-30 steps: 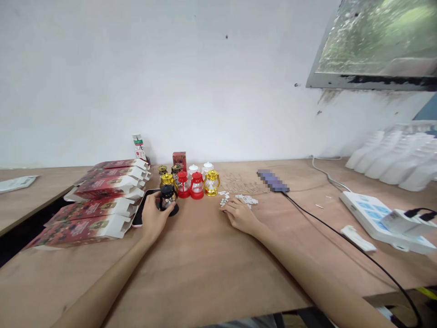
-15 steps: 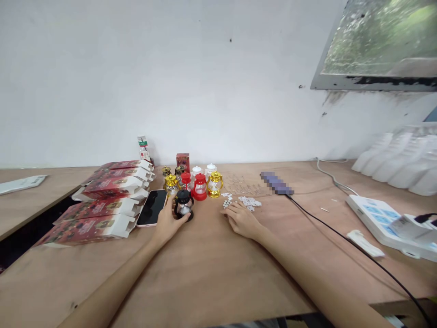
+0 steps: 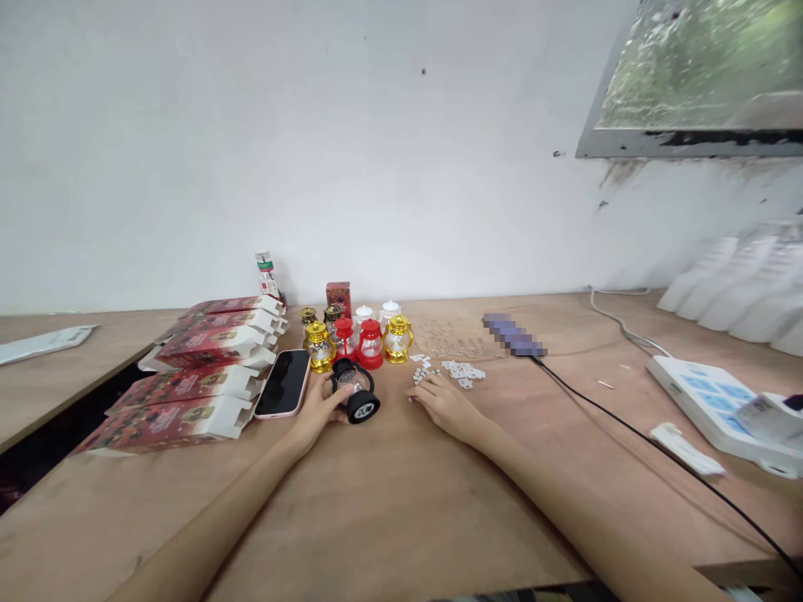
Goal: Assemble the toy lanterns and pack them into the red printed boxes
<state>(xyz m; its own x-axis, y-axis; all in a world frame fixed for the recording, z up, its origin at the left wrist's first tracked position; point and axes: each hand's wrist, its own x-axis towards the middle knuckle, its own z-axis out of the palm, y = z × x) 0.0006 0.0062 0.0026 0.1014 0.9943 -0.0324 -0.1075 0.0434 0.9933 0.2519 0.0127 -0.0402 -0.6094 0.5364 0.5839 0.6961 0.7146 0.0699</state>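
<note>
My left hand (image 3: 319, 407) is closed round a small black toy lantern (image 3: 355, 391). The lantern is tipped over, so its round black base, with a light-coloured opening in it, faces me. My right hand (image 3: 442, 403) rests low on the table, its fingers bent and drawn together beside small white round pieces (image 3: 420, 373). Something tiny and white shows at its fingertips, too small to name. Flat white pieces (image 3: 462, 371) lie just beyond that hand. Behind the black lantern stand upright lanterns: a red lantern (image 3: 370, 344), a gold lantern (image 3: 397, 339) and several others.
Red printed boxes (image 3: 207, 374) with open flaps lie at the left, next to a phone (image 3: 282, 383). Thin wire hooks (image 3: 455, 344) are spread farther back. A purple phone (image 3: 514, 336) trails a black cable. A white power strip (image 3: 715, 410) sits at the right.
The black lantern has gone from upright to tipped, its base now toward me, and has shifted slightly right with my left hand. My right hand stays by the white pieces.
</note>
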